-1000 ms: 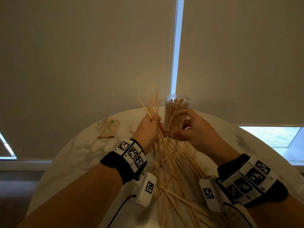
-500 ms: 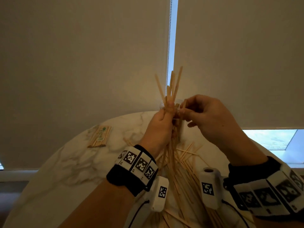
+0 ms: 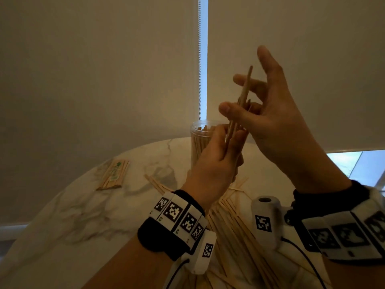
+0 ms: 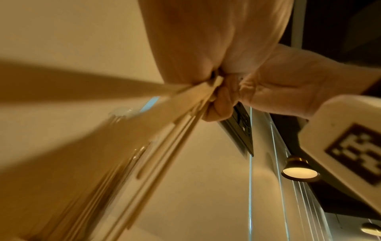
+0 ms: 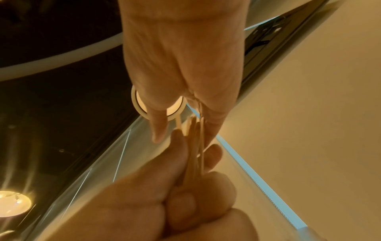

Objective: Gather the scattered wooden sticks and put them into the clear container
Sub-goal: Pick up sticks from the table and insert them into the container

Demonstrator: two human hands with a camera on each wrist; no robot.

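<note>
Small bundle of wooden sticks (image 3: 239, 113) held upright above clear container (image 3: 198, 142), itself at far side of counter (image 3: 62, 209), already part-filled; left hand (image 3: 216, 163) curled round lower ends, right hand (image 3: 268, 109) pinching upper part, other fingers splayed; risks, as judged: splayed ends catching container rim, loose pinch dropping sticks back, knuckles tipping container; many sticks left scattered on counter (image 3: 235, 222) beneath wrists; packaged bundle (image 3: 113, 175) well apart at left; blinds behind.
</note>
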